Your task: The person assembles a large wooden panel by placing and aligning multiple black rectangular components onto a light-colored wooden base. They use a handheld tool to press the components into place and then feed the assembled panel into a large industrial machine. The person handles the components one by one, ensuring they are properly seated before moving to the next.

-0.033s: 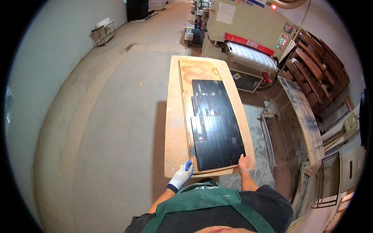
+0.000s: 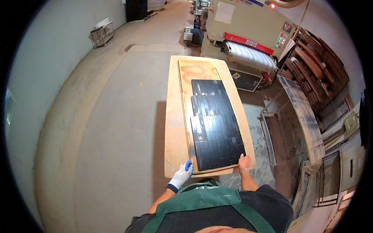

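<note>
Basically, both hands at near end of a pale wood desk [image 2: 175, 136], black slats [image 2: 217, 132] lying on it.
L hand [image 2: 181, 175], in a white-and-blue glove, is at the near-L corner by the end of a thin wood strip [image 2: 185, 116] running along the slats' L side; fingers curl, but can't tell if its grip pinches the strip. R hand [image 2: 244, 162], bare w/ a wrist band, is at the slats' near-R corner, fingertips on or just beside the edge; can't tell if that grip is closed. Slats sit side by side lengthwise, L edge stepped, w/ stained wood beyond the far end. Big beige machine [image 2: 248, 25] stands past desk, far R.
</note>
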Demonstrator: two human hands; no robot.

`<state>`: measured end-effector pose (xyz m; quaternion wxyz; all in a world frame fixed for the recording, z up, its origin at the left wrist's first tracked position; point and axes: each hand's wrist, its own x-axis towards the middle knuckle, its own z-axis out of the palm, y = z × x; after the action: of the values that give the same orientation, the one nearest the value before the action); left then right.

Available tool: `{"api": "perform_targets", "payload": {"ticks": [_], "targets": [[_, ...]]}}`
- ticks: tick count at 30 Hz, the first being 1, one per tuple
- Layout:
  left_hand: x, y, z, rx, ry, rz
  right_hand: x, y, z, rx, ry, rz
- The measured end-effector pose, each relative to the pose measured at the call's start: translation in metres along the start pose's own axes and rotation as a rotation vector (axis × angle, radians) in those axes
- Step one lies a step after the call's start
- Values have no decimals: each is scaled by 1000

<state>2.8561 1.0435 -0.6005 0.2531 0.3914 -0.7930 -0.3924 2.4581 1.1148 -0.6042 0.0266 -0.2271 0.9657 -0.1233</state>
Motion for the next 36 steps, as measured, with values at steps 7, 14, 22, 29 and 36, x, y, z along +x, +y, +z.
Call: {"api": "perform_targets", "payload": {"ticks": [7,14,22,29,36], "targets": [[0,19,-14,-72,-84,-76,-8,4,-5,-15,32,-2],[6,15,-8,-142,-90,-220,-12,-7,-12,21,-2,47],[5,38,-20,-192,-101,-319,-15,-2,-14,25,22,23],[-1,27,-13,-107,-73,-169,-17,-1,-11,-2,57,-3],[5,29,-9,-108,-89,-166,-16,2,-8,-8,105,-26]]}}
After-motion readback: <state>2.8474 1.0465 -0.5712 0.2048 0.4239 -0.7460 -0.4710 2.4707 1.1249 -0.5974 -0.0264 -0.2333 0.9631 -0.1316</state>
